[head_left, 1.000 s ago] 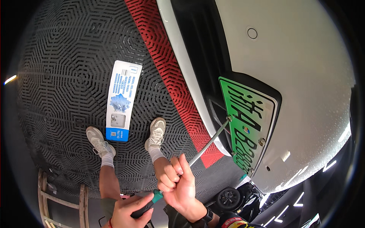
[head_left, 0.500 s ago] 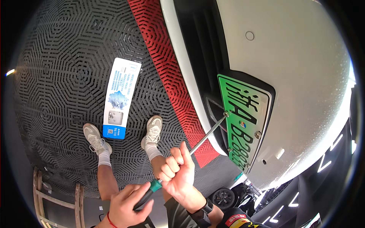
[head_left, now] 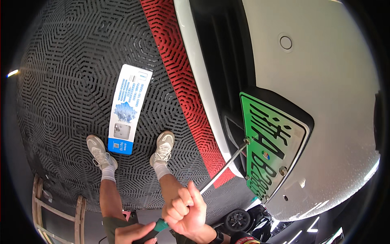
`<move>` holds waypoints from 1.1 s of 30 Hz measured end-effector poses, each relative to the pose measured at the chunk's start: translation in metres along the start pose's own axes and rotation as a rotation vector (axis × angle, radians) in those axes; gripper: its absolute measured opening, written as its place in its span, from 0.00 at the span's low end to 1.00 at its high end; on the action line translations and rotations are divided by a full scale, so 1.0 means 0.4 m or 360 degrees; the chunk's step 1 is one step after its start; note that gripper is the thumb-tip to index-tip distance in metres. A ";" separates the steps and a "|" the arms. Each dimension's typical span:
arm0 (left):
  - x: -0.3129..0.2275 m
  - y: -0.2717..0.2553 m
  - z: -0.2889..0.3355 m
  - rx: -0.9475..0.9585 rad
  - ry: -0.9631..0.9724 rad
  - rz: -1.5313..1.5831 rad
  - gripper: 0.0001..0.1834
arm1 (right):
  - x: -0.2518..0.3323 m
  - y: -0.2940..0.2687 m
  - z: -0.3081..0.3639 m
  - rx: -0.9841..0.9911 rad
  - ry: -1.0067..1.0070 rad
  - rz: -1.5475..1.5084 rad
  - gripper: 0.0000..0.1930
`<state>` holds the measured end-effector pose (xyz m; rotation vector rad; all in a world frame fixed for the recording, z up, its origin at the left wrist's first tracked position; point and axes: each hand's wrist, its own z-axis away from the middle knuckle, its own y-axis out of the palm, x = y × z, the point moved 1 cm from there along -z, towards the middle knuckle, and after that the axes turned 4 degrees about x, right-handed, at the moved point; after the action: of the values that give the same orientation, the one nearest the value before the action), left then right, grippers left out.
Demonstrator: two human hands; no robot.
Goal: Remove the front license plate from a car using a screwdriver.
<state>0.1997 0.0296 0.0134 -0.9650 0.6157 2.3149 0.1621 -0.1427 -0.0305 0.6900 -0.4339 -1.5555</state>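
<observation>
A long screwdriver with a green-and-black handle (head_left: 161, 225) and a thin metal shaft (head_left: 224, 167) slants up to the right. My left hand (head_left: 132, 233), partly cut off by the lower edge, is closed round the handle. Farther forward, my right hand (head_left: 185, 212) curls palm up round the shaft near the handle. The tip meets a screw (head_left: 246, 141) at the near edge of a green license plate (head_left: 264, 136). The plate sits in a black frame on a white car (head_left: 321, 69). Another round fastener (head_left: 283, 170) shows at its opposite edge.
A white-and-blue printed card package (head_left: 132, 97) lies on the black grid floor (head_left: 73, 81), between and ahead of my shoes. Red floor tiles (head_left: 178, 77) run along the bumper. A wooden ladder (head_left: 57, 215) is at lower left; a vehicle wheel (head_left: 237, 219) shows at lower right.
The whole view has shifted, so plate, car and both hands appear lower, and the plate larger. Both hands keep their hold on the screwdriver, its tip still at the same screw.
</observation>
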 end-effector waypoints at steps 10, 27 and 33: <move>0.006 0.015 0.009 -0.0234 0.0490 -0.0893 0.18 | 0.000 0.042 -0.011 -0.0384 -0.0127 0.0120 0.24; 0.056 0.013 0.020 0.0397 -0.0571 0.1134 0.30 | 0.009 -0.010 0.012 0.0014 -0.0013 -0.0058 0.26; -0.039 -0.003 -0.003 0.0186 -0.0015 0.0085 0.25 | 0.003 0.017 0.011 0.0117 -0.0026 -0.0047 0.25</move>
<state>0.2103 0.0250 0.0242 -0.8931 0.7725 2.2998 0.1642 -0.1452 -0.0229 0.7439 -0.4970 -1.5801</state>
